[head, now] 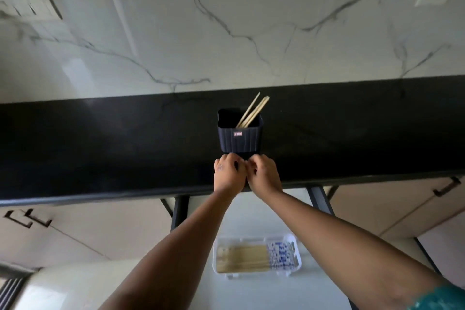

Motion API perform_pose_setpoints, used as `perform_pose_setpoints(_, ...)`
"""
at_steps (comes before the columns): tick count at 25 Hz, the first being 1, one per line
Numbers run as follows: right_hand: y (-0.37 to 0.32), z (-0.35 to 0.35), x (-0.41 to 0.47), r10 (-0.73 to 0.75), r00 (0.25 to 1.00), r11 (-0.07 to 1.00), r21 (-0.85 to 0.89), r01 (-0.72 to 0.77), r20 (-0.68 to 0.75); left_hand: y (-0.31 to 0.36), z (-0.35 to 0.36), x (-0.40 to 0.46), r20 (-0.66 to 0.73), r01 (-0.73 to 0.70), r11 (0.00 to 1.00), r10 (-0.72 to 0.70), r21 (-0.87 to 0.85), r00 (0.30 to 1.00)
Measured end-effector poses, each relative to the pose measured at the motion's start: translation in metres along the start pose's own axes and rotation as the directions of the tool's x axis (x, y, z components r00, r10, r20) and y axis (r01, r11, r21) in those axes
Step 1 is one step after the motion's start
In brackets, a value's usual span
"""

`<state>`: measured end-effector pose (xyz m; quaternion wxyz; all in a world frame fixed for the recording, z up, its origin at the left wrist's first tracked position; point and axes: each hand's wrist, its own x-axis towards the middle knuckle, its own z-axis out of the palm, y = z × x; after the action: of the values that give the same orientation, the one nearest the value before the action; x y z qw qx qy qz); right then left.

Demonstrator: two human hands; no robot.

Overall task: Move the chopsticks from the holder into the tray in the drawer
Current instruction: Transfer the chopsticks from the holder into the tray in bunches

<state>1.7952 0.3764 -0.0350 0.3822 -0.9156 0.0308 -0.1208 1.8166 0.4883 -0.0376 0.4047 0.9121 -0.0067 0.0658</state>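
Fingers (pixel 232 160) of both hands curled shut at ribbed square holder (pixel 240 142) base, grip unclear, slim wooden chopsticks (pixel 253 112) inside

Glossy black counter (pixel 100 138) — ribbed plastic holder (pixel 239 142) — pale wooden chopsticks (pixel 253 111)
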Motion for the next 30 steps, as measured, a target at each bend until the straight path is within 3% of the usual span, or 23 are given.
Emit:
perform_pose_setpoints(5,-0.041,-0.021,0.107,0.005,0.997,1.000,0.027,-0.003,-0.076,0.049,-0.031,0.094,-0.030,-0.011,1.000,0.011,0.000,0.999)
perform_pose_setpoints(8,-0.026,-0.026,0.170,0.262,0.947,0.962,0.128,-0.241,-0.185,0.057,-0.030,0.130,-0.026,-0.001,0.999,0.000,-0.037,1.000)
perform_pose_setpoints(10,-0.006,-0.023,0.197,0.478,0.873,0.876,-0.025,-0.482,-0.096,0.054,-0.024,0.145,-0.005,0.023,0.997,-0.024,-0.070,1.000)
perform_pose_setpoints(12,0.009,-0.022,0.211,0.561,0.828,0.815,-0.192,-0.547,0.022,0.052,-0.018,0.152,0.013,0.031,0.995,-0.030,-0.090,0.999)
perform_pose_setpoints(13,0.013,-0.022,0.217,0.574,0.817,0.812,-0.168,-0.559,0.055,0.053,-0.014,0.154,0.021,0.029,0.995,-0.028,-0.094,0.999)
perform_pose_setpoints(15,0.014,-0.020,0.228,0.579,0.812,0.811,0.055,-0.583,0.073,0.054,-0.006,0.162,0.029,0.037,0.995,-0.034,-0.092,0.999)
perform_pose_setpoints(18,0.008,-0.012,0.240,0.570,0.822,0.790,0.272,-0.550,0.007,0.052,0.003,0.169,0.033,0.061,0.994,-0.058,-0.093,0.998)
perform_pose_setpoints(22,0.005,-0.014,0.245,0.556,0.829,0.809,0.274,-0.520,-0.066,0.046,0.009,0.166,0.034,0.047,0.993,-0.044,-0.110,0.998)
perform_pose_setpoints(27,-0.006,-0.035,0.236,0.404,0.910,0.889,0.275,-0.367,-0.093,0.045,0.004,0.156,-0.001,0.060,0.987,-0.060,-0.148,0.998)
perform_pose_setpoints(30,-0.034,-0.057,0.222,0.254,0.952,0.953,0.210,-0.217,-0.169,0.059,-0.002,0.140,-0.023,0.018,0.997,-0.020,-0.071,1.000)
